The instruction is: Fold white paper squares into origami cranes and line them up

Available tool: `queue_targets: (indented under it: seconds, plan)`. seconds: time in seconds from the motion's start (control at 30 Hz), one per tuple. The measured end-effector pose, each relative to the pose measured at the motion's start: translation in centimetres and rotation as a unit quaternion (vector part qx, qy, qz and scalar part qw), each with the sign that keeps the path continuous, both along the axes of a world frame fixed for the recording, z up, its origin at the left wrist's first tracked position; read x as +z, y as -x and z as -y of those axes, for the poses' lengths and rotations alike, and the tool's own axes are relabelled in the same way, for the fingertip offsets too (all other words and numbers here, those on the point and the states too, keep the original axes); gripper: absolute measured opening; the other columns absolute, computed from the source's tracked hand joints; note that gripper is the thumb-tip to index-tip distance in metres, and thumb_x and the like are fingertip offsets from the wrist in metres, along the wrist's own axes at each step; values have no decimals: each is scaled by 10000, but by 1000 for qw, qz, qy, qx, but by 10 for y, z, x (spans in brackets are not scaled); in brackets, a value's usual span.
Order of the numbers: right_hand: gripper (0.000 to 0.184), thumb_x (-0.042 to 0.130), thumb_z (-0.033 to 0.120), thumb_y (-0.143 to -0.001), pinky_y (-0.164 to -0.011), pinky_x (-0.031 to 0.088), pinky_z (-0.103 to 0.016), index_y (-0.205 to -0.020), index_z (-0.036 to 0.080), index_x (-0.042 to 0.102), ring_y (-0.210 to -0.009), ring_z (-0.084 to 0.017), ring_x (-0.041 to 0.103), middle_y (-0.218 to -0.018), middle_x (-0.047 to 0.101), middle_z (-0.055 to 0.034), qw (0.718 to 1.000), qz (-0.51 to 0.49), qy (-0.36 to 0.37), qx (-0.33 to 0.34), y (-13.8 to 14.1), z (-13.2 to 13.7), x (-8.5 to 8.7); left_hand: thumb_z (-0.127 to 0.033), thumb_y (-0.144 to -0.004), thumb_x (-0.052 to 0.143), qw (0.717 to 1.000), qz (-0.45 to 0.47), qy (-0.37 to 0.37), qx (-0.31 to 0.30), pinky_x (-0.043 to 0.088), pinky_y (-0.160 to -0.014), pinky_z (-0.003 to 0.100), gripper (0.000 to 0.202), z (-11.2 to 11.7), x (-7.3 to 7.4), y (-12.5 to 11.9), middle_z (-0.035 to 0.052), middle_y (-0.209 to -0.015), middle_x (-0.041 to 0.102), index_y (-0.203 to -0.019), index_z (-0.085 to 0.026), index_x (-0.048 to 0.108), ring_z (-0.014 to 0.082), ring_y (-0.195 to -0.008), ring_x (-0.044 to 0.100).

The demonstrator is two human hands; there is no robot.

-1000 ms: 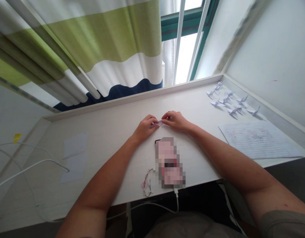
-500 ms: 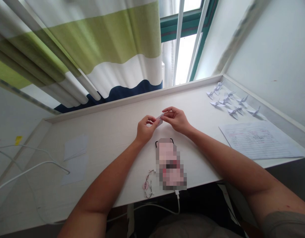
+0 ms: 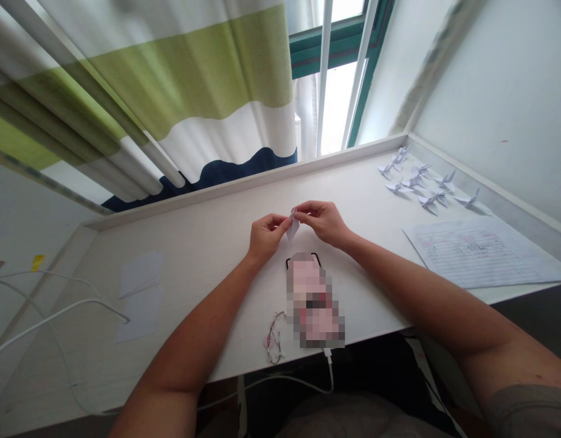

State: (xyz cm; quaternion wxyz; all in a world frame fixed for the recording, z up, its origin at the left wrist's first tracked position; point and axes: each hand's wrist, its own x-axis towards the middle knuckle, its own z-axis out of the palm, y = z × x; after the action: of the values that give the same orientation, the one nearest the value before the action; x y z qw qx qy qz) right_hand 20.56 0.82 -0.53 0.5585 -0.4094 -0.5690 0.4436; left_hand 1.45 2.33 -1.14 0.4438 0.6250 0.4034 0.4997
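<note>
A small folded piece of white paper [image 3: 293, 227] is pinched between my two hands, above the middle of the desk. My left hand [image 3: 267, 233] grips its left side between thumb and fingers. At its upper right, the thumb and fingertips of my right hand [image 3: 322, 220] close on the paper's top. The paper hangs with a narrow point downward. Just below my hands lies a phone [image 3: 313, 298], blurred out in the picture, with a beaded strap [image 3: 271, 340] at its left.
Several folded paper cranes [image 3: 416, 181] stand at the back right. A lined, written sheet [image 3: 476, 252] lies at the right edge. Loose white paper pieces [image 3: 138, 292] lie at left, near a white cable [image 3: 56, 313]. A charging cable [image 3: 328, 365] runs from the phone over the desk's front edge.
The folded paper has turned from slanting up to the right to hanging point down. My right hand has shifted slightly lower; both hands keep hold of the paper.
</note>
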Motion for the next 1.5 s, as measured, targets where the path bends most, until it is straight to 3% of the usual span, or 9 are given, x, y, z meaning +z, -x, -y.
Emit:
queue_targets:
  seconds: [0.27, 0.57, 0.77, 0.87, 1.03, 1.17, 1.27, 1.37, 1.5]
  plan:
    - [271, 869, 474, -815, -812, 578, -402, -865, 215, 810, -829, -203, 720, -897, 819, -57, 1000, 22, 1, 2, -3, 1, 3, -589, -730, 960, 999, 20, 17, -30, 563, -688, 300, 451, 2, 1, -2, 59, -794, 797, -823, -175, 808, 163, -705, 704]
    - [249, 853, 464, -825, -807, 599, -378, -842, 226, 783, -832, -187, 696, -852, 779, -29, 998, -49, 35, 32, 1, 3, 7, -598, -672, 985, 995, 47, 65, -66, 570, -667, 297, 486, 1, 2, -2, 49, -774, 786, -816, -167, 813, 159, -687, 698]
    - [301, 790, 529, -895, -786, 624, -372, -884, 235, 723, -785, -169, 706, -907, 771, -34, 994, -96, 51, -12, -2, -2, 8, -563, -692, 979, 996, 29, 61, -49, 565, -667, 296, 434, -3, 1, 2, 43, -765, 784, -808, -177, 817, 155, -681, 687]
    - [398, 813, 607, -866, -692, 605, -345, -952, 222, 757, -713, -160, 681, -874, 764, -36, 998, -38, 51, 1, -6, -3, 8, -545, -704, 971, 998, 15, 47, -44, 562, -690, 303, 403, -6, 2, 5, 44, -790, 793, -813, -188, 820, 162, -704, 694]
    - [430, 861, 631, -814, -649, 572, -343, -867, 212, 781, -640, -154, 639, -731, 740, -17, 998, 41, 18, 48, -4, -1, 6, -558, -730, 954, 996, 13, 50, -69, 578, -754, 318, 432, -7, 5, 7, 61, -855, 816, -887, -184, 807, 179, -770, 731]
    - [382, 834, 589, -836, -691, 578, -370, -856, 213, 770, -668, -176, 667, -730, 751, -26, 1000, 16, 15, 4, -7, -4, 2, -564, -708, 972, 991, 18, 90, -99, 579, -744, 326, 543, -12, 4, 12, 53, -812, 805, -1027, -177, 763, 185, -729, 741]
    - [302, 789, 508, -864, -726, 561, -385, -842, 207, 762, -716, -198, 683, -777, 766, -46, 997, 71, 24, -21, -13, -8, -2, -534, -732, 957, 992, 4, 82, -94, 565, -737, 321, 540, -16, -1, 16, 35, -793, 790, -1072, -188, 720, 182, -718, 727]
    - [143, 757, 337, -866, -793, 538, -414, -784, 220, 745, -785, -231, 676, -811, 768, -55, 971, 237, 3, -28, -18, -12, -5, -437, -837, 877, 993, -79, 36, -84, 553, -761, 337, 364, -17, -5, 18, 26, -826, 776, -1064, -209, 708, 182, -736, 692]
    - [128, 732, 190, -848, -903, 521, -474, -729, 236, 720, -910, -290, 661, -855, 762, -82, 915, 400, -55, -24, -23, -14, -10, -237, -882, 807, 960, -252, -104, -58, 534, -1022, 463, 57, -15, -7, 19, 69, -1010, 786, -899, -235, 752, 273, -1060, 668]
